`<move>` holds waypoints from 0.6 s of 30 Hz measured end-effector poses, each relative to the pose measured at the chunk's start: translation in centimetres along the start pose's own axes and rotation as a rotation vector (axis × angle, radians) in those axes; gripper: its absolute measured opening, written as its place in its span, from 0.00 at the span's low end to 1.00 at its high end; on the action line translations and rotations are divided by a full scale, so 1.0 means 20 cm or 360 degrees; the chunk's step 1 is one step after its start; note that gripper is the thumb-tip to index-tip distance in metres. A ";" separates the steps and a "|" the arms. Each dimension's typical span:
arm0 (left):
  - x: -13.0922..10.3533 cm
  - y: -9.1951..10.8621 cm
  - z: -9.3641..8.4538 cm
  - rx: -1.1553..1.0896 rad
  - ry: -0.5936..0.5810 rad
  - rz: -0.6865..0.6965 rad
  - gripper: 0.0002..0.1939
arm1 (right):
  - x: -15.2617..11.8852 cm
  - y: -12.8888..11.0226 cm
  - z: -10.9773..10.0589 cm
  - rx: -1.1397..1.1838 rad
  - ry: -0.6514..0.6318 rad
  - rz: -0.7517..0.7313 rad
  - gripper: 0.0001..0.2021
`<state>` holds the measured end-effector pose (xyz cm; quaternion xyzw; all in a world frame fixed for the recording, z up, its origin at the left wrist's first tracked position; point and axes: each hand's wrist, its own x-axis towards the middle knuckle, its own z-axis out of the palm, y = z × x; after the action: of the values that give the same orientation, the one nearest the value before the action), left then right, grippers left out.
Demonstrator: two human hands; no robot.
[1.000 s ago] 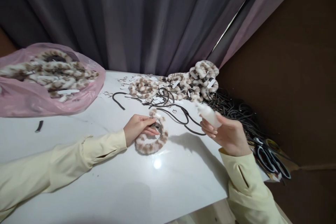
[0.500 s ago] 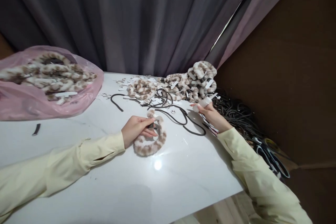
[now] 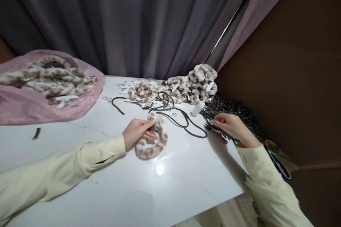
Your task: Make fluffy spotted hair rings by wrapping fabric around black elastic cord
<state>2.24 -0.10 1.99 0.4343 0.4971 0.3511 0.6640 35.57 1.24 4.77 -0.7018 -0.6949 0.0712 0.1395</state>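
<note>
While the left hand (image 3: 140, 132) pinches the furry ring (image 3: 149, 152), the right hand (image 3: 231, 127), bunched, contents indiscernible, could topple the white bottle (image 3: 197, 109) just beyond by snagging black cords (image 3: 239, 110).

Dark curtains (image 3: 119, 25) hang behind a white table (image 3: 119, 195) reflecting bright glare (image 3: 160, 169), near a brown surface (image 3: 301, 78).
</note>
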 end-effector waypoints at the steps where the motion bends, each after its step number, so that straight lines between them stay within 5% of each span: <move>1: 0.00 0.00 0.00 0.0006 -0.0005 0.0005 0.18 | -0.05 -0.01 0.00 -0.0253 -0.0137 0.0059 0.09; 6: 0.00 -0.01 -0.01 0.0015 -0.0039 0.0043 0.19 | -0.16 -0.07 0.10 -0.0763 -0.0225 0.0062 0.07; 10: 0.00 0.00 -0.01 -0.0026 -0.0034 0.0054 0.20 | -0.18 -0.09 0.00 -0.0647 -0.0354 0.0010 0.09; 14: 0.00 0.00 -0.01 -0.0065 -0.0041 0.0071 0.20 | -0.26 -0.24 -0.19 0.0335 -0.0328 -0.0385 0.12; 18: 0.01 -0.01 -0.01 -0.0095 -0.0003 0.0081 0.18 | -0.27 -0.51 -0.14 0.1048 -0.0373 -0.0385 0.17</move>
<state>2.05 0.05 1.78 0.4270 0.4747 0.3822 0.6680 26.49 -4.53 10.02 -0.5192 -0.7240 0.3539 0.2847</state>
